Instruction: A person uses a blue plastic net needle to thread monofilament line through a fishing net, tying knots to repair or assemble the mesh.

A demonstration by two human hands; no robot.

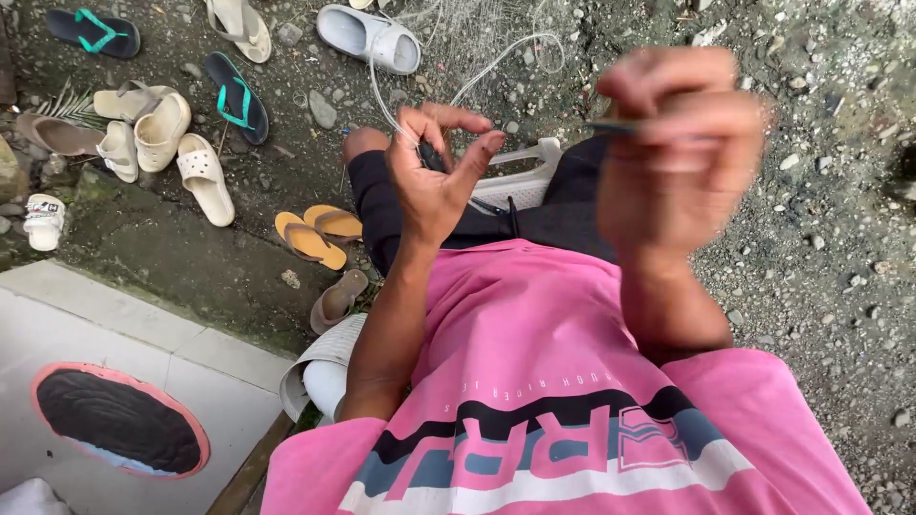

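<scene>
Pinching thin translucent line, left hand curled.

I see gravel ground in daylight, scattered sandals at its upper left, and a pale tiled slab lower left.

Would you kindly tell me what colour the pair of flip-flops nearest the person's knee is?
Orange-yellow flip-flops, seen best in the head view.

Soft even daylight — right hand motion-blurred.
</scene>
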